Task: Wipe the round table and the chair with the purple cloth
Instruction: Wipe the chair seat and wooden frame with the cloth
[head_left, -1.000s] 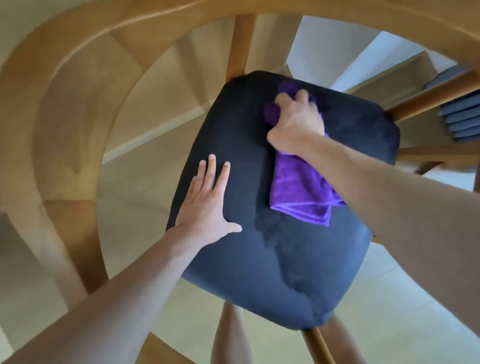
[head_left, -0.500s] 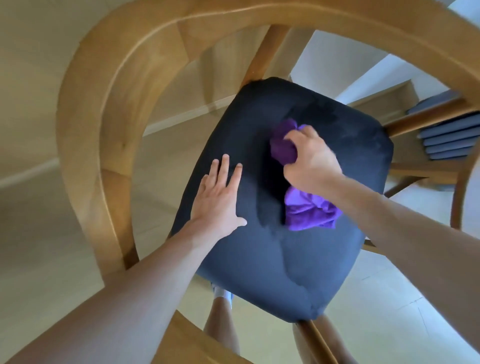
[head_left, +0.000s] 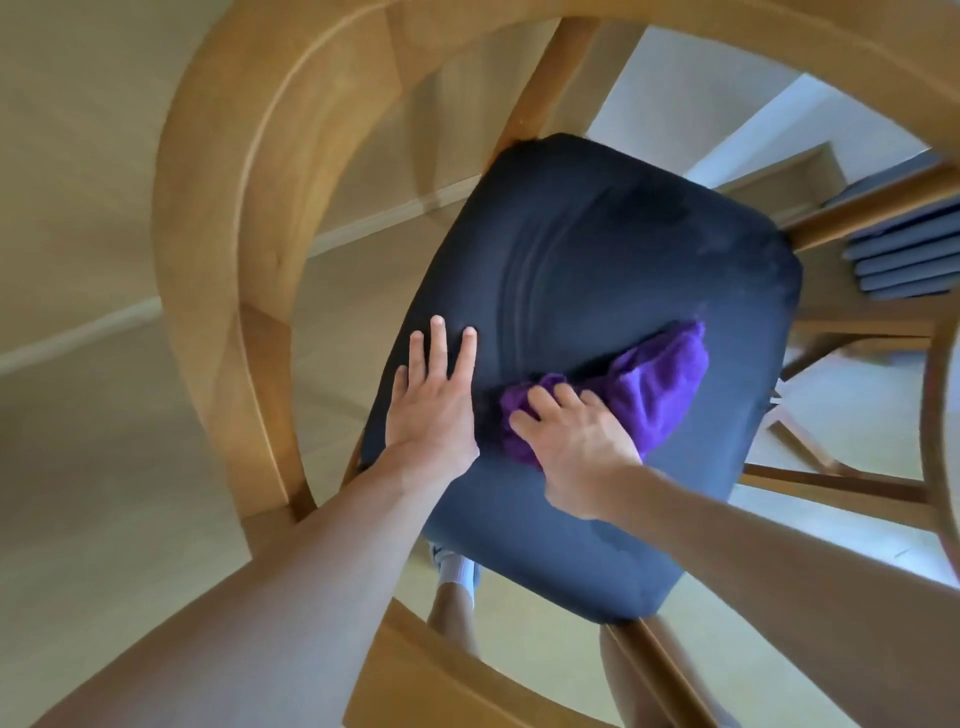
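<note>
I look straight down on the chair, whose dark blue seat cushion (head_left: 597, 270) fills the middle of the view inside a curved wooden frame (head_left: 228, 249). The purple cloth (head_left: 654, 379) lies bunched on the seat's right half. My right hand (head_left: 576, 441) grips the cloth's near end with curled fingers and presses it onto the cushion. My left hand (head_left: 434, 400) lies flat on the seat's left edge, fingers straight, right beside the cloth. Damp streaks mark the cushion. The round table is not in view.
Pale floor surrounds the chair. A second wooden chair frame (head_left: 935, 405) stands at the right, with a stack of grey cushions (head_left: 914, 249) behind it. My legs and one white sock (head_left: 457, 571) show under the seat's near edge.
My right hand has dragged the cloth from the seat's far side toward me and leftward, ending next to my left hand. The left hand has stayed flat on the seat.
</note>
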